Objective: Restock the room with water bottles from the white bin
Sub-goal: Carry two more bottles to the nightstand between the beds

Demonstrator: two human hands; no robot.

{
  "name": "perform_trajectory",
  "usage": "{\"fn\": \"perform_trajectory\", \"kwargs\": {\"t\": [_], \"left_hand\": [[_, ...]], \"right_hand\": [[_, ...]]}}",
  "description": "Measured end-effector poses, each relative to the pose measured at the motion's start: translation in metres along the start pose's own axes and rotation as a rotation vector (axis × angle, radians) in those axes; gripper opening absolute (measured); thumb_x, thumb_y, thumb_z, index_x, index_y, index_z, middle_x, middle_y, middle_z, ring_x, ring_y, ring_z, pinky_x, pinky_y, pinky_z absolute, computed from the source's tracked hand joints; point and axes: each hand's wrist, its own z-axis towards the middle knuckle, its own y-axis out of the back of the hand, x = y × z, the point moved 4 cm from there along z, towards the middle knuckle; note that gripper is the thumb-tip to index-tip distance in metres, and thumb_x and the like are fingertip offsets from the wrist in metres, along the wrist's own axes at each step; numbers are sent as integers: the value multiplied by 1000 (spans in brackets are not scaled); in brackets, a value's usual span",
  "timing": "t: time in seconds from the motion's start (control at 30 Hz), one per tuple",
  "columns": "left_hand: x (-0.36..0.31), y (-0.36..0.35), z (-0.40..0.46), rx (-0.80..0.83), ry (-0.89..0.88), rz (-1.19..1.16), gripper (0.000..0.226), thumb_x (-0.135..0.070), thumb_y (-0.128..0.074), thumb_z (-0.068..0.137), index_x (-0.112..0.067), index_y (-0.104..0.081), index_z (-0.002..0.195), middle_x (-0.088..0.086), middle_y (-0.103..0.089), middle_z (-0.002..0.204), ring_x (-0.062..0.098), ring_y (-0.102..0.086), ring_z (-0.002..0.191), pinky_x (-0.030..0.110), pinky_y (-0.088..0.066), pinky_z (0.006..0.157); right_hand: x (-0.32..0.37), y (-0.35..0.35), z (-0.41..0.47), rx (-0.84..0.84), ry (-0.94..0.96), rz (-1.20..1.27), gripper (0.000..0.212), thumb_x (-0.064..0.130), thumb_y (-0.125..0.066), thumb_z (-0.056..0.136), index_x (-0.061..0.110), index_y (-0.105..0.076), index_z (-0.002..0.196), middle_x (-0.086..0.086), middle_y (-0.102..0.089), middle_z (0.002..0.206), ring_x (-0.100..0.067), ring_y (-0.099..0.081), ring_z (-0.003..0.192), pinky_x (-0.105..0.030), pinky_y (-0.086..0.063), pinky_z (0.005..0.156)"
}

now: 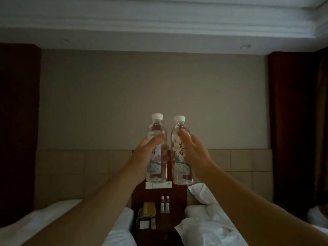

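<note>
I hold two clear water bottles with white caps upright, side by side, at arm's length in front of the beige wall. My left hand (144, 153) grips the left bottle (156, 134) around its middle. My right hand (195, 153) grips the right bottle (179, 167), whose label shows black characters. Both bottles hang in the air well above a dark wooden nightstand (174, 217). Two small bottles with pink caps (165, 204) stand together at the back of that nightstand. The white bin is not in view.
A yellow-and-dark phone (148, 210) and a small white card (144, 224) lie on the nightstand's left half. A white switch plate (158, 185) sits on the panel behind. White beds flank it, left (120, 226) and right (207, 228). Dark red curtains (291, 121) hang at both sides.
</note>
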Motion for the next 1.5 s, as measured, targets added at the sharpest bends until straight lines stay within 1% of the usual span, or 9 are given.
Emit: {"fn": "perform_trajectory", "kwargs": {"t": [0.17,0.4,0.57,0.7,0.83,1.03,1.23,1.37,1.5], "left_hand": [[83,34,111,47,14,-41,57,-53,-79,75,-34,-57,124,15,-73,112,37,-72,101,55,-57,87],[186,93,276,112,9,61,55,-47,-82,75,-33,-60,123,10,-71,121,32,-68,112,58,-50,98],[281,124,386,57,37,107,65,-30,-84,73,-13,-54,128,19,-66,123,36,-66,113,60,-49,98],[373,141,454,-22,117,231,70,-42,-90,63,-33,-55,123,-6,-72,112,8,-72,98,33,-55,80],[474,156,521,-46,212,359,72,-51,-89,54,-40,-56,117,-12,-74,109,0,-72,93,28,-52,76],[630,191,602,-60,423,481,68,-48,-90,55,-46,-53,112,-14,-70,108,4,-67,97,29,-53,76],[781,235,651,-24,587,558,74,-35,-92,61,-38,-51,123,-19,-61,108,8,-61,103,17,-44,66],[888,280,688,1,570,690,81,-37,-91,61,-28,-53,132,-7,-64,122,11,-61,105,18,-46,70],[1001,326,704,-35,600,741,79,-40,-92,58,-28,-56,127,-22,-60,102,0,-58,87,17,-40,63]], "right_hand": [[-109,20,79,-70,-24,-58,52,64,-62,79,16,-62,99,5,-70,76,-14,-71,68,-26,-56,58],[-257,34,221,-70,-79,-131,86,73,-76,56,18,-59,120,-3,-74,104,-18,-75,93,-45,-62,80],[-369,56,297,-35,-117,-136,44,62,-77,68,38,-66,103,0,-75,103,-19,-75,94,-43,-62,79],[-482,83,346,-51,-203,-195,67,61,-77,66,27,-59,121,5,-74,105,-9,-73,94,-40,-62,83],[-596,114,392,-38,-269,-246,70,64,-77,60,31,-58,119,16,-74,100,6,-70,88,-19,-57,71],[-778,142,436,62,-488,-316,60,62,-83,56,46,-56,107,26,-72,98,12,-67,86,-11,-55,68],[-945,136,460,134,-694,-387,66,45,-90,62,40,-53,116,21,-67,100,6,-64,87,-11,-47,63],[-1050,127,471,173,-656,-500,40,50,-82,59,57,-62,93,31,-69,94,10,-67,86,-7,-48,56],[-1164,117,459,215,-729,-548,50,33,-85,70,67,-60,96,42,-65,96,21,-61,91,-2,-48,58]]}}
